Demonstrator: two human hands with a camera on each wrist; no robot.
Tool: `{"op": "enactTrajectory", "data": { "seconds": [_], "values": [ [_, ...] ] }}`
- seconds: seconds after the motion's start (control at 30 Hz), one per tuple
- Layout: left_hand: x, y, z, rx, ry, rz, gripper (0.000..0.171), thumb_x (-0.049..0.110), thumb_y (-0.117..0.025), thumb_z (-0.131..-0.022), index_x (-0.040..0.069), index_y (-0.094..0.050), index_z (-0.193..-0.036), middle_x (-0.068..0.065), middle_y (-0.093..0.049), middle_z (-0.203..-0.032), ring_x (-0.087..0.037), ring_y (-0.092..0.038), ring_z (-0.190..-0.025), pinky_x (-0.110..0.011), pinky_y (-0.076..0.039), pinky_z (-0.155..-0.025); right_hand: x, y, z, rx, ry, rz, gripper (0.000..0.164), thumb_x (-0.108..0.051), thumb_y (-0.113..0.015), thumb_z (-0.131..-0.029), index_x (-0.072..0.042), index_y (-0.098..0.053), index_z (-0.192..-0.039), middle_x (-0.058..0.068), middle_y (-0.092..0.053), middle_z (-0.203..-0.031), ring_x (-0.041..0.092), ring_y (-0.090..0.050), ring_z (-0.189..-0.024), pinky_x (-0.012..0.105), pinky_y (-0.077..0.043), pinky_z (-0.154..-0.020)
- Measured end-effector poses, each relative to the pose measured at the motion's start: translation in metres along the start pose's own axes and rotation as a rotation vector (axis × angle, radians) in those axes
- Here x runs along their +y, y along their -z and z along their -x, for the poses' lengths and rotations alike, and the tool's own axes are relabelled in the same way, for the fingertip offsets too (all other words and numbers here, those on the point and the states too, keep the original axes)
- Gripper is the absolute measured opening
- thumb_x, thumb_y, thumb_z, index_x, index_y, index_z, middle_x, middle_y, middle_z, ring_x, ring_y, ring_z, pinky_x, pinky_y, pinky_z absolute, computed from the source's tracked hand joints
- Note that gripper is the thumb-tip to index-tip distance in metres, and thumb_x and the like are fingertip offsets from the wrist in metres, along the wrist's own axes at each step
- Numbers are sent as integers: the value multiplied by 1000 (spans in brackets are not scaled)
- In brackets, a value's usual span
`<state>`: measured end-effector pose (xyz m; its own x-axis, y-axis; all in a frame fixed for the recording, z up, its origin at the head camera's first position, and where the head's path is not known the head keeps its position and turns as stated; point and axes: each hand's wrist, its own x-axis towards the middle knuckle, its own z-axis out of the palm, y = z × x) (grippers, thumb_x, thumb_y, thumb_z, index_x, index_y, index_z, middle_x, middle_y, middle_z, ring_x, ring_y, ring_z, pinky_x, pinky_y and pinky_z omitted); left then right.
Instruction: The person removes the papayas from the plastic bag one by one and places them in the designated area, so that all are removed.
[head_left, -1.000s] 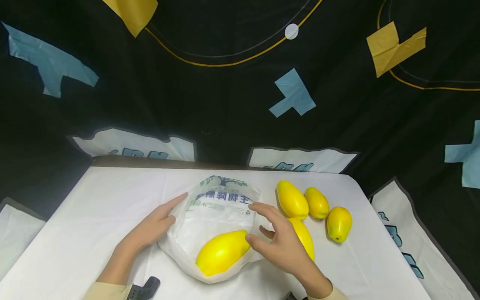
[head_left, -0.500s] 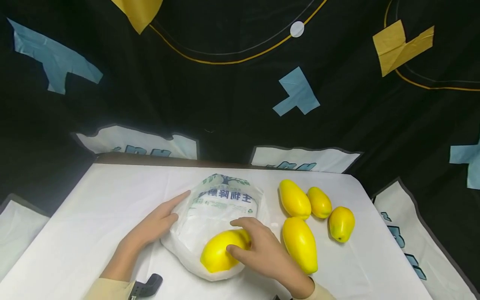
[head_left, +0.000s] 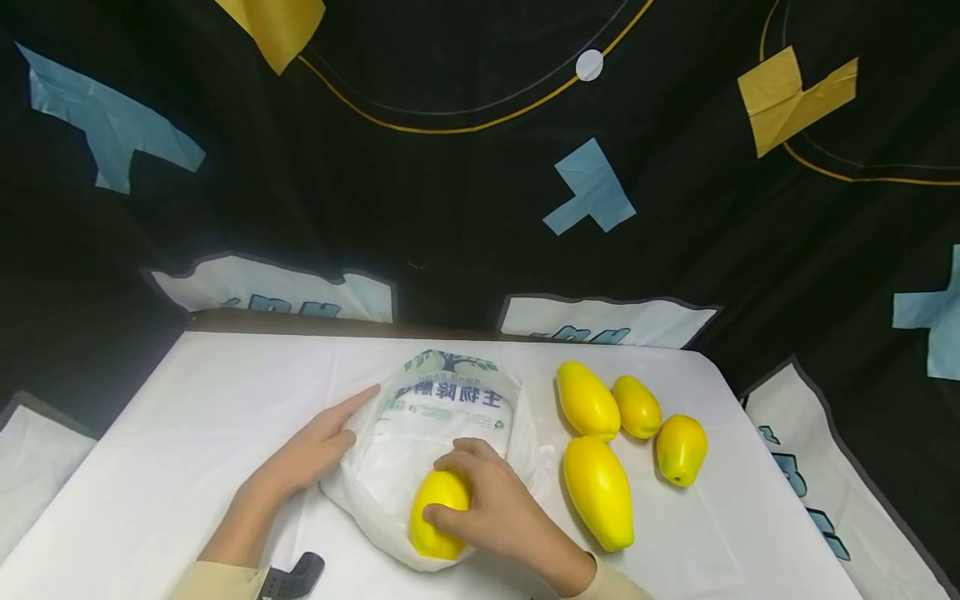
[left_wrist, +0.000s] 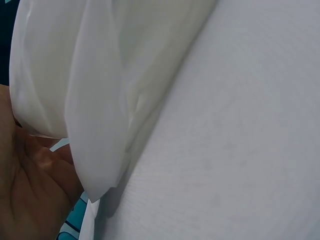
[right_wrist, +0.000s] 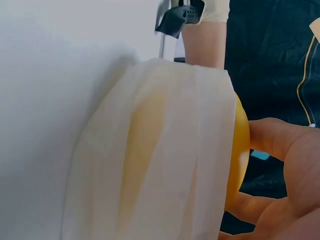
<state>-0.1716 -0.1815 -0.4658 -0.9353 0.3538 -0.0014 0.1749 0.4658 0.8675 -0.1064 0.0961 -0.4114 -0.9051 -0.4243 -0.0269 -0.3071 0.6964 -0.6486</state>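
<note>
A white plastic bag (head_left: 397, 467) with green and blue print lies on the table, its mouth facing me. One smooth yellow papaya (head_left: 435, 521) sits at that mouth, partly inside. My right hand (head_left: 487, 500) grips this papaya, thumb on the near side and fingers over the far side. In the right wrist view the papaya (right_wrist: 241, 150) shows past the bag's pale wall (right_wrist: 150, 160), beside my fingers. My left hand (head_left: 311, 454) rests against the bag's left side, index finger extended and thumb apart. In the left wrist view, bag folds (left_wrist: 97, 125) hide its fingertips.
Several more yellow papayas (head_left: 597, 492) lie loose on the white tabletop (head_left: 720, 533), right of the bag. A black cloth (head_left: 450, 208) with tape patches hangs behind the table's far edge. Dark devices are strapped to both wrists.
My right hand has moved left from the bag's right edge and taken hold of the papaya, which has turned more upright. My left hand stays at the bag's side.
</note>
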Motion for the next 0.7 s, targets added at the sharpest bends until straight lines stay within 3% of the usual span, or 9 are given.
{"op": "enactTrajectory", "data": {
  "seconds": [0.2,0.43,0.7],
  "values": [
    [0,-1,-2,-3,2,-14,66,1,-42,-93,18,-29,-155,-9,-28,-158,-36,-19,-145,-60,-15,-115,0,-1,3,-24,-12,10,55,-41,-74,-78,-20,-65,-128,5,-49,-142,33,-43,-132,55,-42,-101],
    [1,1,-4,-7,1,-5,66,0,-42,-93,17,-29,-155,-9,-27,-158,-36,-18,-145,-59,-15,-115,0,-1,7,-49,17,9,56,-38,-72,-78,-26,-62,-132,-5,-44,-146,20,-52,-120,39,-48,-91],
    [-2,0,-1,-2,-12,-11,67,-1,-41,-92,18,-29,-155,-9,-28,-158,-36,-19,-145,-60,-15,-115,6,-5,6,-16,43,-7,59,-44,-81,-70,-30,-64,-125,-8,-47,-143,22,-52,-119,41,-47,-89]
  ]
}}
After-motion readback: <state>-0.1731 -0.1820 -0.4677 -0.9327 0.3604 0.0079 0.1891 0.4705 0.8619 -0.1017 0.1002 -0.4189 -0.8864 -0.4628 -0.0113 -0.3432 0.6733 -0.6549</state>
